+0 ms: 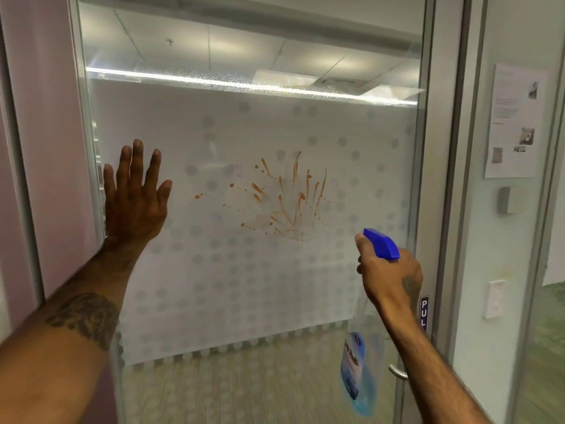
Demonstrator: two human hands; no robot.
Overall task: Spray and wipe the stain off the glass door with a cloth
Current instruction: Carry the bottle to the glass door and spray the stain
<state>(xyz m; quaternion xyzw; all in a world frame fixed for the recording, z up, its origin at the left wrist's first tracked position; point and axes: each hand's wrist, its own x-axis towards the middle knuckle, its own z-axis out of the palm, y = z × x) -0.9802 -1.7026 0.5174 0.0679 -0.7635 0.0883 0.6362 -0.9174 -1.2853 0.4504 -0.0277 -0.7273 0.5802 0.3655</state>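
Head view: a person's left hand (pixel 134 197), fingers spread flat, braces against the glass door (pixel 232 286) at its left edge; the orange stain (pixel 287 200) splatters mid-pane; the right hand (pixel 388 276) grips a blue-topped spray bottle (pixel 357 362), nozzle aimed at the mark. Spraying appears under way; wiping needs a cloth, none visible.

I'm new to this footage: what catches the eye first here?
The orange stain splattered across the middle of the glass door. The right hand holds a blue spray bottle just below-right of it, while the left hand is spread open near the door's left edge.
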